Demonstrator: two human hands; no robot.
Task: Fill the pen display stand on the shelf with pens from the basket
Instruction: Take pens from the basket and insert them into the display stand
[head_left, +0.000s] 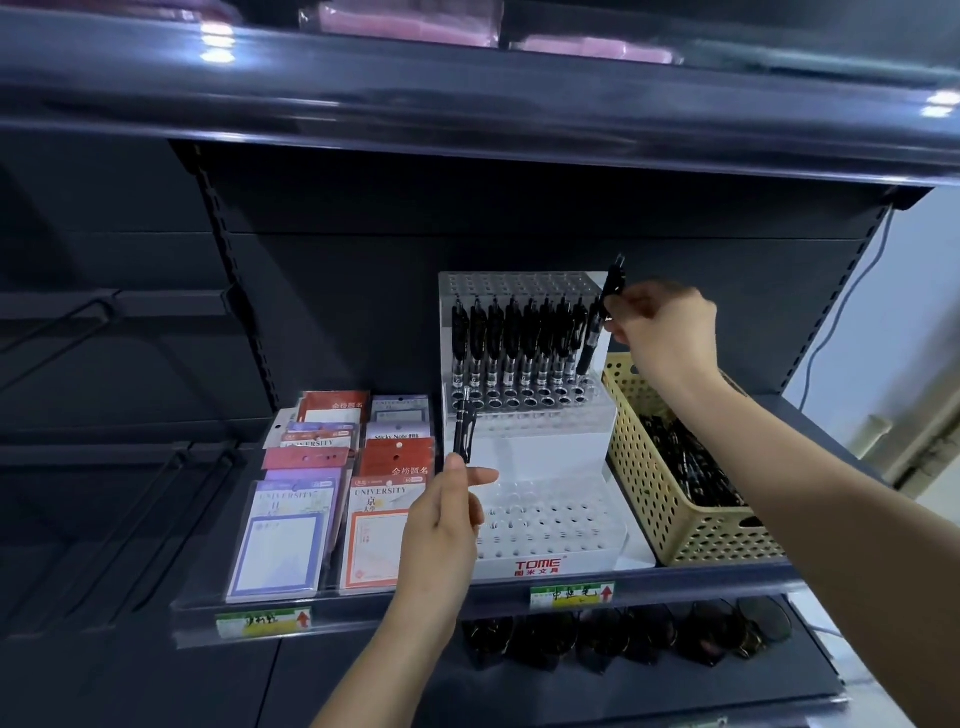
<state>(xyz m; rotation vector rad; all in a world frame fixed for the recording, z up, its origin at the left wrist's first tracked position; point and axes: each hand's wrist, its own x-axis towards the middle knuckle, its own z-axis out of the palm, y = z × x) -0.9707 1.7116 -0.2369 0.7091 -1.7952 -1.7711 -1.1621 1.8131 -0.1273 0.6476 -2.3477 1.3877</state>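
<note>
A white tiered pen display stand (540, 452) marked TOME sits on the dark shelf. Its upper tier holds a row of several black pens (511, 343); the lower front tier shows only empty holes. My right hand (662, 332) grips a black pen (597, 325), tilted, with its tip at the right end of the upper row. My left hand (447, 514) holds another black pen (463, 426) upright in front of the stand's left side. A beige perforated basket (670, 488) with several black pens inside stands right of the stand.
Packs of sticky notes (332, 493) fill the shelf left of the stand. Sunglasses (623, 634) lie on the shelf below. An upper shelf (467, 98) overhangs closely. Price labels (571, 595) line the shelf's front edge.
</note>
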